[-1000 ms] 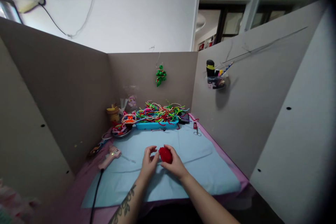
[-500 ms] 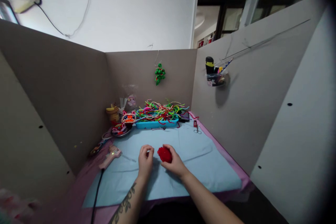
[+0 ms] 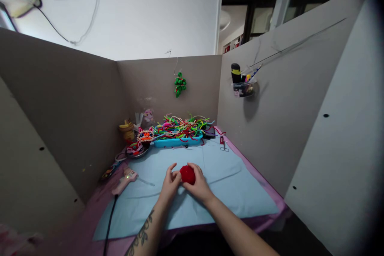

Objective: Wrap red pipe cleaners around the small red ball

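Note:
A fuzzy red ball [image 3: 187, 174] is held over the light blue cloth [image 3: 228, 192] at the middle of the table. My right hand [image 3: 199, 187] cups it from the right and below, fingers curled round it. My left hand [image 3: 170, 183] is against its left side, fingertips pinching at the ball. Both forearms come in from the bottom edge.
A blue tray [image 3: 177, 141] heaped with coloured pipe cleaners stands at the back. A pink glue gun [image 3: 125, 179] with a black cord lies at the left, a metal dish [image 3: 138, 151] of small figures behind it. Small scissors [image 3: 222, 145] lie back right. Grey partitions wall the table.
My left hand drew away from the red ball, then came back and now touches its left side. The right hand kept hold of the ball throughout.

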### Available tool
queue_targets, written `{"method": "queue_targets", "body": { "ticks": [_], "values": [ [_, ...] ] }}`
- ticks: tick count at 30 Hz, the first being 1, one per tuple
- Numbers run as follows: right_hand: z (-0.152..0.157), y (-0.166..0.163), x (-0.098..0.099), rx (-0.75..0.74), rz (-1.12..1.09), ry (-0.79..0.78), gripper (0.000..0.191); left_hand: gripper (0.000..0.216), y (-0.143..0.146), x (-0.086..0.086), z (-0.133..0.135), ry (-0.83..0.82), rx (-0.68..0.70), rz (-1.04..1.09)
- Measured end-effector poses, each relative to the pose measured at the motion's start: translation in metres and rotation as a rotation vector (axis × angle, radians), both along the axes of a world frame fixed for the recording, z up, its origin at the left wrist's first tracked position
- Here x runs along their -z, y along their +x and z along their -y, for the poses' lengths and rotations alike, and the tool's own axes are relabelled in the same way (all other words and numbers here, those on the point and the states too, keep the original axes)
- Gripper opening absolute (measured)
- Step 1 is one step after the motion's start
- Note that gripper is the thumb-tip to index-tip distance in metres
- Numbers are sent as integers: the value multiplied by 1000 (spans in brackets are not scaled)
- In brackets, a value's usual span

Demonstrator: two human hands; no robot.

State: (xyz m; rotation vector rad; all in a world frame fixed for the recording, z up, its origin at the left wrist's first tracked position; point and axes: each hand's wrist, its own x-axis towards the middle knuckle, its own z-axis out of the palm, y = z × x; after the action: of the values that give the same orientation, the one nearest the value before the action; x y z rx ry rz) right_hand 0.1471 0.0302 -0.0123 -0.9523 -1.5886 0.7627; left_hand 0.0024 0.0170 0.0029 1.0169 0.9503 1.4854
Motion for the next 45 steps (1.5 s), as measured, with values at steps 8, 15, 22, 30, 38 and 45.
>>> {"method": "queue_targets", "body": {
  "ticks": [8, 15, 22, 30, 38, 45],
  "values": [
    [-6, 2, 10, -91, -199, -96, 69, 69, -10, -11, 0, -108, 18, 308],
    [-13, 3, -1, -256, -436, -331, 38, 47, -15, -10, -4, -133, 124, 380],
    [-9, 7, -9, -248, -531, -379, 45, 47, -17, 0, -8, -124, 135, 369],
    [-9, 7, -11, -354, -666, -455, 56, 52, -13, -3, -3, -134, 230, 318],
    [-8, 7, -10, -410, -674, -460, 59, 52, -11, -4, -2, -144, 272, 320],
    [-7, 5, -15, -435, -682, -506, 51, 62, -16, -2, -4, -108, 169, 374]
  ]
}}
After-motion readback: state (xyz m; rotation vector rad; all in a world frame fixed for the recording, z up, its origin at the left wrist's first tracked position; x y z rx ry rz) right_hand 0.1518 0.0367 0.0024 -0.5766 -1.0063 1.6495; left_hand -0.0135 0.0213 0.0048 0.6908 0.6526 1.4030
